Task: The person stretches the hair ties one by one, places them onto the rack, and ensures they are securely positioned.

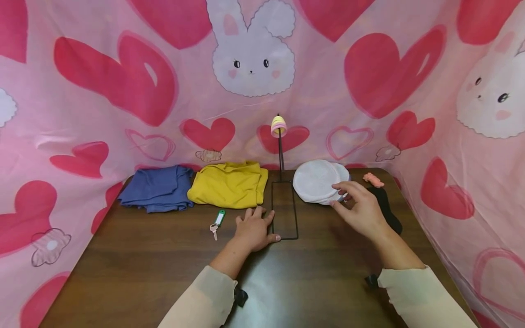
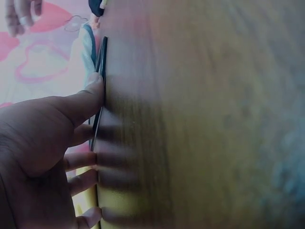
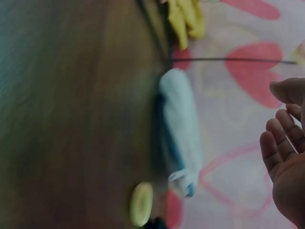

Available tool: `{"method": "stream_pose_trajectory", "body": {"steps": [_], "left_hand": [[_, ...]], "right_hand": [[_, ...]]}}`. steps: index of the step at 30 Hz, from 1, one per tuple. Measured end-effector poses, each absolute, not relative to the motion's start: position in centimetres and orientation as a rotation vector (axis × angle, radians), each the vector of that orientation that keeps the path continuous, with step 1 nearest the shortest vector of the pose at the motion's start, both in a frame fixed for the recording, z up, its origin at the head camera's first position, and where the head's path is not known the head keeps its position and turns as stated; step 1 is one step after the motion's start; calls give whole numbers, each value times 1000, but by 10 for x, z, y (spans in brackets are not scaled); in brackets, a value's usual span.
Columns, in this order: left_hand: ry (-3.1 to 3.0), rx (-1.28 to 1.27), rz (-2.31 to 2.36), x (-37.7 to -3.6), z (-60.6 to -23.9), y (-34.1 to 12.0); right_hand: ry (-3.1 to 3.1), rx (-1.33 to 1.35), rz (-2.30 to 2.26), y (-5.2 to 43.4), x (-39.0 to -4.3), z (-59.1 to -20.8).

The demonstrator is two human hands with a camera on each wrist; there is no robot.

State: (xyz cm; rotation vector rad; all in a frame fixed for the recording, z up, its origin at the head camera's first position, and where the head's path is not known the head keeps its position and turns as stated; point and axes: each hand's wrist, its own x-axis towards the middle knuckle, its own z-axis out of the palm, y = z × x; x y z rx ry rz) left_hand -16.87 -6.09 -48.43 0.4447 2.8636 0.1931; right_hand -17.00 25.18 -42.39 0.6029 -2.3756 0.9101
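A thin black wire stand [image 1: 296, 218] has a rectangular base on the table and an upright post at the back. Yellow and pink ringed pieces [image 1: 278, 126] hang at the post's top. My left hand [image 1: 254, 230] rests at the base's left side, fingers spread, thumb touching its front corner. In the left wrist view, the left thumb [image 2: 88, 100] lies against the black wire. My right hand [image 1: 361, 209] is raised just in front of a white round folded fabric item [image 1: 316, 182], thumb and fingers apart. The right wrist view shows that hand [image 3: 288, 152] holding nothing.
Folded blue cloth [image 1: 157, 189] and folded yellow cloth [image 1: 229, 184] lie at the back left. A key [image 1: 214, 230] with a green tag [image 1: 220, 217] lies before the yellow cloth. At the right are a coral bunched piece [image 1: 373, 179] and a black cloth item [image 1: 385, 209].
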Motion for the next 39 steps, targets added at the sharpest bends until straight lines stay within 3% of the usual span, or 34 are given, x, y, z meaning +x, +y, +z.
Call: {"method": "stream_pose_trajectory", "body": {"steps": [14, 39], "left_hand": [[2871, 441, 189, -166, -480, -59], [2873, 449, 172, -167, -480, -59]], "right_hand": [[-2856, 457, 860, 297, -169, -458], [-3053, 384, 692, 322, -178, -469]]}}
